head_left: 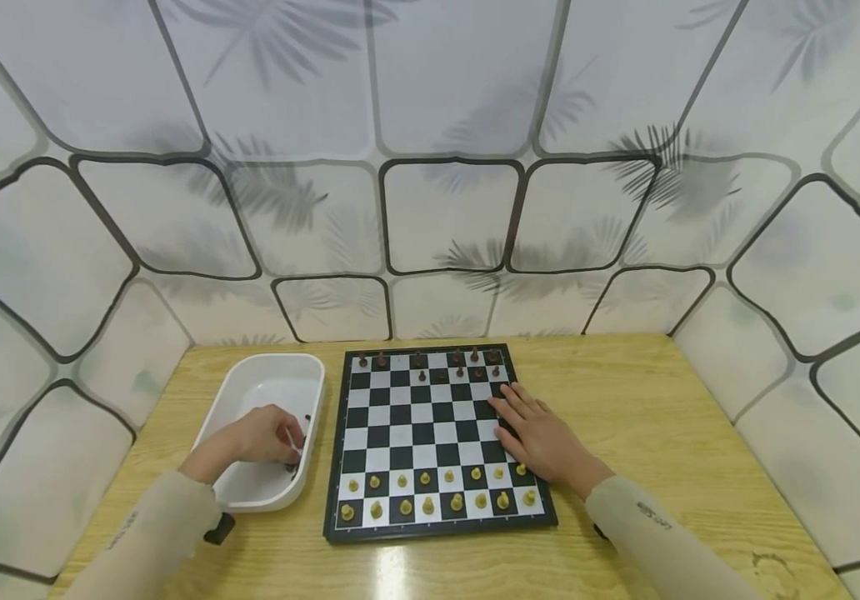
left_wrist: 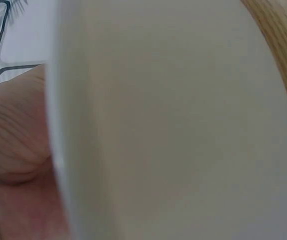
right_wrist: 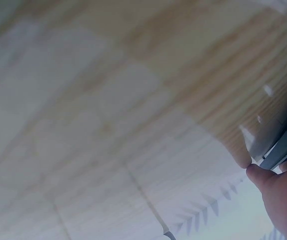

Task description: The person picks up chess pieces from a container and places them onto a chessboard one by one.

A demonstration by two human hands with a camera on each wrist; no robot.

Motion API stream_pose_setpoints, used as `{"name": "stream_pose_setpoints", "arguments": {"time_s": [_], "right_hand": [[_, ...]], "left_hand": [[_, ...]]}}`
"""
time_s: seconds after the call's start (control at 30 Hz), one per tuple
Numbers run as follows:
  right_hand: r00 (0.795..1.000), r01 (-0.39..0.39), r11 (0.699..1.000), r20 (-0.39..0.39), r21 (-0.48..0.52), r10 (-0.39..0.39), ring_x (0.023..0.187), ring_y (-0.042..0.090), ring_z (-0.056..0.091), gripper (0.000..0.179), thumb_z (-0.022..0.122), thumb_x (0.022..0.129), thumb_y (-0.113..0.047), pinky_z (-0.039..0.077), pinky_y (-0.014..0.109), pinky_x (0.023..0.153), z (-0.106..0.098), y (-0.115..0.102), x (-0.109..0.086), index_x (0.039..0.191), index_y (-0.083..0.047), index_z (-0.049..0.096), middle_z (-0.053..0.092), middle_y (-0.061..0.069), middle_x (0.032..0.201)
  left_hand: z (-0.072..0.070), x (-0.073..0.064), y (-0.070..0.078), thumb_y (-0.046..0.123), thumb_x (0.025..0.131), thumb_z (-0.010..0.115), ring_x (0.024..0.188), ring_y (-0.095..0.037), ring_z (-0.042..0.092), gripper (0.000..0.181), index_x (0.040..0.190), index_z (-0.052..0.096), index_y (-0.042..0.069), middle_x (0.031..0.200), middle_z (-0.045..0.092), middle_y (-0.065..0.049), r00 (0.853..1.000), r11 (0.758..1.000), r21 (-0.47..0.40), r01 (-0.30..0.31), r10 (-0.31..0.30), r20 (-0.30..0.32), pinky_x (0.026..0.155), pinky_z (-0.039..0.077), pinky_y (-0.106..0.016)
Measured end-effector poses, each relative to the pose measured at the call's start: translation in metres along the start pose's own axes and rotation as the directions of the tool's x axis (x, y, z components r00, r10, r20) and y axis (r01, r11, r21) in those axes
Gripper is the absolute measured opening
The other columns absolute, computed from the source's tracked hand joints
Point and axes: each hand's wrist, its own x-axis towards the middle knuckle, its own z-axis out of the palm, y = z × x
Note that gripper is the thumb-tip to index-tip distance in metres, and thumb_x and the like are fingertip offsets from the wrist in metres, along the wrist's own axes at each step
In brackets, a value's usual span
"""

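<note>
My left hand [head_left: 268, 433] reaches down into a white plastic tub [head_left: 257, 503], its fingers bent toward the bottom. By the fingertips lie small dark chess pieces [head_left: 306, 419] and a pale, see-through scrap; I cannot tell whether the fingers pinch anything. The left wrist view is mostly filled by the tub's wall [left_wrist: 183, 125]. My right hand [head_left: 542, 433] rests, fingers extended, on the right edge of a black-and-white chessboard [head_left: 400, 437]. Yellow pieces [head_left: 427, 504] fill the two near rows. Dark brown pieces [head_left: 418, 360] stand in the two far rows, with some squares there bare.
The tub stands left of the board on a light wooden table [head_left: 625, 400]. Patterned fabric-like walls [head_left: 445, 217] rise behind the table and at both sides. Bare wood lies to the right of the board and in front of it.
</note>
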Motion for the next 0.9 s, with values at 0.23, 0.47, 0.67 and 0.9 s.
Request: {"name": "stream_pose_setpoints", "arguments": {"time_s": [0.23, 0.47, 0.67, 0.9], "right_hand": [[1.000, 0.004, 1.000, -0.010, 0.003, -0.004, 0.160, 0.039, 0.029, 0.060, 0.046, 0.111, -0.046, 0.037, 0.062, 0.121, 0.0023, 0.0019, 0.0001, 0.161, -0.014, 0.043, 0.038, 0.017, 0.169], [1.000, 0.001, 1.000, 0.001, 0.006, -0.001, 0.160, 0.039, 0.028, 0.060, 0.046, 0.111, -0.046, 0.036, 0.062, 0.122, 0.0017, 0.0020, 0.0004, 0.162, -0.014, 0.043, 0.037, 0.017, 0.169], [1.000, 0.000, 1.000, 0.003, 0.004, 0.000, 0.160, 0.039, 0.027, 0.060, 0.046, 0.111, -0.046, 0.035, 0.061, 0.122, 0.0014, 0.0009, 0.0005, 0.162, -0.013, 0.043, 0.037, 0.018, 0.169], [1.000, -0.007, 1.000, 0.005, 0.012, 0.007, 0.160, 0.039, 0.027, 0.060, 0.046, 0.111, -0.045, 0.035, 0.062, 0.122, 0.0013, 0.0003, 0.0003, 0.162, -0.013, 0.042, 0.036, 0.018, 0.169]], "left_hand": [[0.0029, 0.0007, -0.0007, 0.007, 0.080, 0.082, 0.071, -0.011, 0.063, 0.010, 0.085, 0.074, 0.010, 0.076, 0.073, 0.002, 0.999, 0.999, -0.006, -0.040, 0.040, 0.014, 0.067, 0.051, -0.028], [0.0032, 0.0004, -0.0005, 0.004, 0.079, 0.081, 0.070, -0.011, 0.063, 0.009, 0.084, 0.074, 0.008, 0.075, 0.073, 0.002, 0.997, 0.998, -0.010, -0.065, 0.065, 0.034, 0.067, 0.052, -0.028], [0.0018, 0.0006, -0.0005, 0.005, 0.083, 0.080, 0.074, -0.011, 0.063, 0.008, 0.086, 0.074, 0.010, 0.078, 0.072, 0.003, 0.998, 0.999, -0.002, -0.052, 0.052, 0.038, 0.070, 0.052, -0.028], [-0.0028, 0.0017, 0.0008, 0.005, 0.082, 0.079, 0.075, -0.012, 0.064, 0.008, 0.089, 0.080, 0.009, 0.082, 0.075, 0.001, 0.997, 0.998, -0.004, -0.062, 0.061, -0.051, 0.070, 0.054, -0.030]]}}
